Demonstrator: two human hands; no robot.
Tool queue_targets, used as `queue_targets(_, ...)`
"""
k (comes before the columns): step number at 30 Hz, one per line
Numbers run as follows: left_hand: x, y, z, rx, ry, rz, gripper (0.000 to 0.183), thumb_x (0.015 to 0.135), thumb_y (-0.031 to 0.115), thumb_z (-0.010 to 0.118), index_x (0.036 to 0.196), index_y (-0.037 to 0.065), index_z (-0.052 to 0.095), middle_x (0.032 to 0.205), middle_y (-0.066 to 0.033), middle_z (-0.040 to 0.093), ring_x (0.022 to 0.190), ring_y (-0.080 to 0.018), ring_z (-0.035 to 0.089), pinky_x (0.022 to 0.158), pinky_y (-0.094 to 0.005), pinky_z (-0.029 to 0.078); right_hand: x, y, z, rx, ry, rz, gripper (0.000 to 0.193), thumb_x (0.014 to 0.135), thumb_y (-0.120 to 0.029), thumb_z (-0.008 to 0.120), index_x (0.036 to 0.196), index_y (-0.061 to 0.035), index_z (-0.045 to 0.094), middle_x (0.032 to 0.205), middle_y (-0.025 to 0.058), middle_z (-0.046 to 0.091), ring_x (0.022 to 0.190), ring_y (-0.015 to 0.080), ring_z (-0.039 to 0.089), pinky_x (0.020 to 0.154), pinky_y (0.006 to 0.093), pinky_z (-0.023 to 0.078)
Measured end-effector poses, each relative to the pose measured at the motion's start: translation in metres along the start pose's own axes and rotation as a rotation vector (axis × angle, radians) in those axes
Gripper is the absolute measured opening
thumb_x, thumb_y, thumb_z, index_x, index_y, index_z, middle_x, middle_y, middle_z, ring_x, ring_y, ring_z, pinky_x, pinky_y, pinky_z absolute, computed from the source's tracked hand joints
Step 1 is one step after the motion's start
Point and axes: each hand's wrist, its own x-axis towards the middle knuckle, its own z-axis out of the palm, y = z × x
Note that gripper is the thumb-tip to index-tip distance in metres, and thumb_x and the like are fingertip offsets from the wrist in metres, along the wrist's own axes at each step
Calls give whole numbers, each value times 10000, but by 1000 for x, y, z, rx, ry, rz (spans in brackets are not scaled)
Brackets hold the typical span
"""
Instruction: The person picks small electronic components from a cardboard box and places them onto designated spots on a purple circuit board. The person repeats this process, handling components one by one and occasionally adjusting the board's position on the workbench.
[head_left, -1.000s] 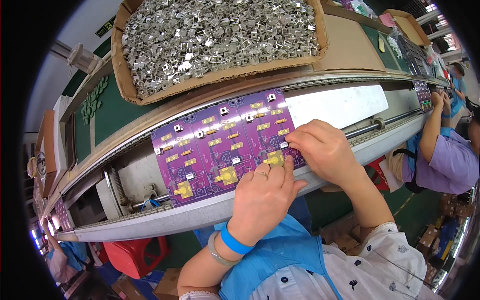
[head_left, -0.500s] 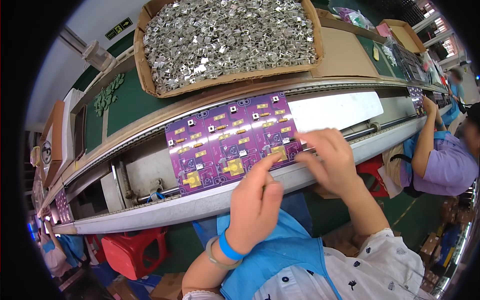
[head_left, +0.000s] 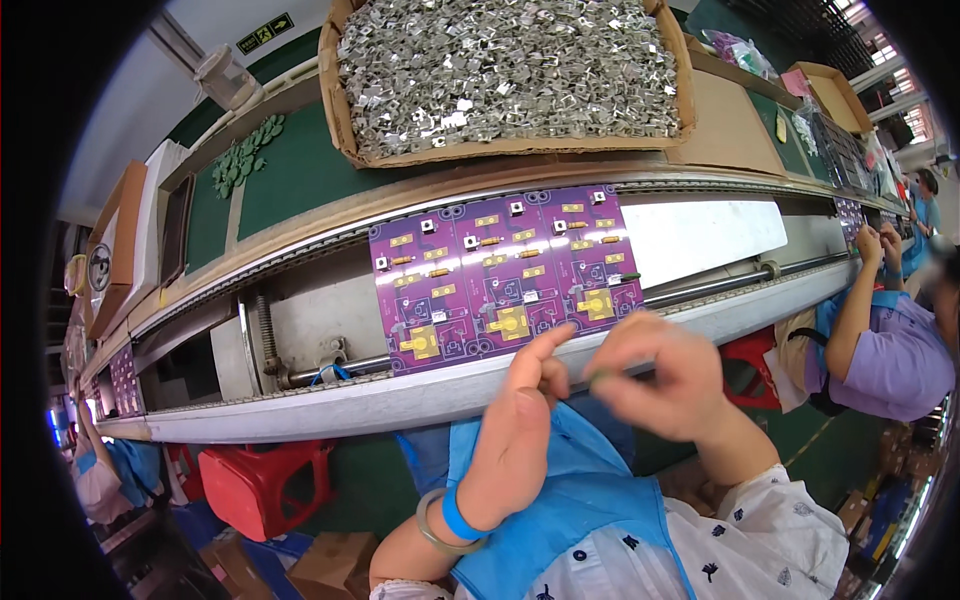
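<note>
A purple circuit board panel [head_left: 470, 285] with yellow and white parts lies across the conveyor rails [head_left: 300, 405] in front of me. Both hands hover just below its near edge, over the front rail. My left hand [head_left: 520, 420], with a blue band and a bracelet at the wrist, has its fingers stretched up toward the board and holds nothing I can see. My right hand [head_left: 665, 375] is blurred, its fingers pinched on a small dark greenish part [head_left: 600, 379] beside the left fingertips. Neither hand touches the board.
A cardboard box [head_left: 345, 125] full of small shiny metal parts stands behind the line on a green bench. A white sheet [head_left: 700, 235] lies right of the board. Another person in purple [head_left: 895, 350] works at the right; a red stool [head_left: 260, 480] stands below left.
Both hands have pulled back off the board toward me and now meet below its near edge. The board sits further left in view.
</note>
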Motion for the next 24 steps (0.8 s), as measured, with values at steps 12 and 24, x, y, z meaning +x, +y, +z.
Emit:
queue_targets(12,22,-18,-24,1158,140,425,479,862,415,696,1187,63,722,809,-62,492,737,-250,488,694,-380,428,44,37,14,-467,-18,-19,136,848,-70,738,974,-41,693,883,123,717,800,320,701,702,402,560)
queue_targets(24,23,-19,-27,1173,86,392,512,859,447,696,1177,46,715,858,-54,522,816,-231,523,720,-364,446,47,43,20,-574,-19,-92,153,806,-43,738,950,-39,685,846,117,708,769,326,682,688,420,549)
